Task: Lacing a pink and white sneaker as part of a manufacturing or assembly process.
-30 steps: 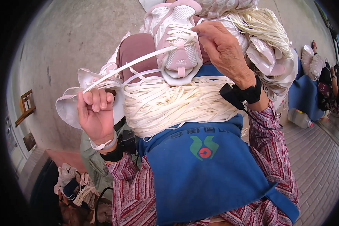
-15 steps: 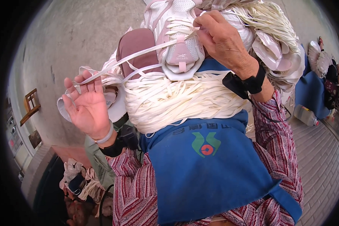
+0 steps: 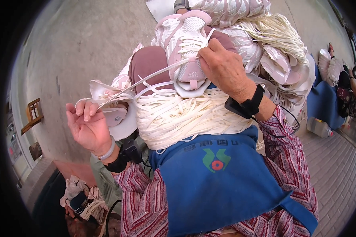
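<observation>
A white and pink sneaker upper lies across my lap, with its tongue toward me and cream laces crossed through its upper eyelets. From the tongue a white shoelace runs taut down to the left. My left hand, palm up with its fingers curled in, grips the far part of that lace. At the right edge of the eyelets my right hand pinches the lace, its fingertips partly hidden behind the knuckles. A short lace end sticks up beside it. Below the shoe a thick bundle of cream laces rests on my blue apron.
More pink and white shoe uppers are piled at the far right, with a hank of laces over them. Another upper sits behind my left hand. A plastic bottle lies on the paving at right. A wooden stool stands far left.
My left fingers have curled inward around the lace, and the hand has dropped slightly. My right hand has moved a little left and nearer me. The lace now slants more steeply.
</observation>
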The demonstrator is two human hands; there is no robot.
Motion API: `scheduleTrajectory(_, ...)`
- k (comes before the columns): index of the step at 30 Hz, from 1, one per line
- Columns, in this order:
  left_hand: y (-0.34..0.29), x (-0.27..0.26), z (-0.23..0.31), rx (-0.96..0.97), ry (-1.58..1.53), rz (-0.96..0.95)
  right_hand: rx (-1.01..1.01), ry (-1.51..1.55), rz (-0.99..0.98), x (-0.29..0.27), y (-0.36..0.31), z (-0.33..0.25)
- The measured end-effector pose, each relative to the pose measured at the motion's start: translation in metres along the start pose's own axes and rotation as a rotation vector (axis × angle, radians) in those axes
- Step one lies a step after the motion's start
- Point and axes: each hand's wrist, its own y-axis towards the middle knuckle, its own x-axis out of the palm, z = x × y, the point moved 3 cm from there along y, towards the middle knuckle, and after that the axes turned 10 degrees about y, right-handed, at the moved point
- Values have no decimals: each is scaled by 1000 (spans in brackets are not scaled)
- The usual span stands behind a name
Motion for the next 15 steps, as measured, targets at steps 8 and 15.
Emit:
scheduleTrajectory(8, 1, 19, -41, -96, 367, 40, 66, 146, -68, 2, 11, 9)
scheduleTrajectory(15, 7, 60, -84, -283, 838, -69, 174, 665, -270, -6, 12, 43)
